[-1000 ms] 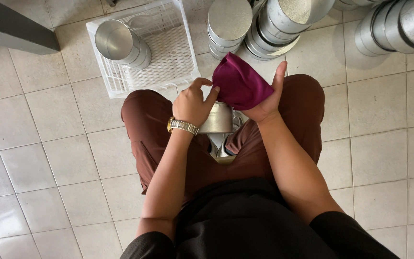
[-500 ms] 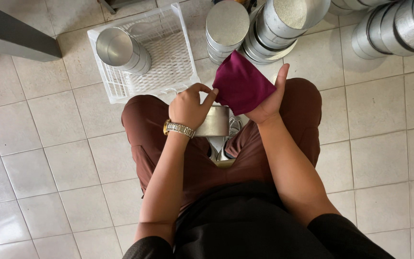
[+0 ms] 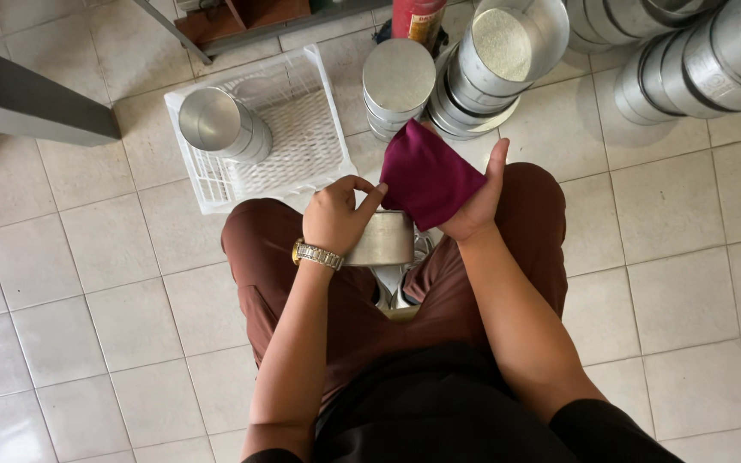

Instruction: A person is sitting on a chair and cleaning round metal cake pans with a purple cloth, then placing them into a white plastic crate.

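So the left hand [image 3: 336,214] is curled over the rim of a round, shiny metal tin [image 3: 381,239] that sits in the person's lap, fingers and thumb wrapped around its near edge, with a metal-link wristwatch [image 3: 317,255] just below on the wrist. The right hand [image 3: 476,206] is right beside it, palm spread flat under a folded maroon cloth [image 3: 426,178], thumb sticking up along the cloth's far side. The cloth is pressed against the top of the tin, between the two hands, and the left fingertips touch its edge.

Up and to the left of the left hand there's a white plastic lattice crate [image 3: 310,146] on the tiled floor, with one more round metal tin [image 3: 220,125] lying on its side in it. Straight ahead of the hands stands a stack of flat round metal tins [image 3: 398,77], and just next to it a leaning pile of deeper ones [image 3: 499,60]. Off past the right hand, more silver tins [image 3: 688,60] lie in rows.
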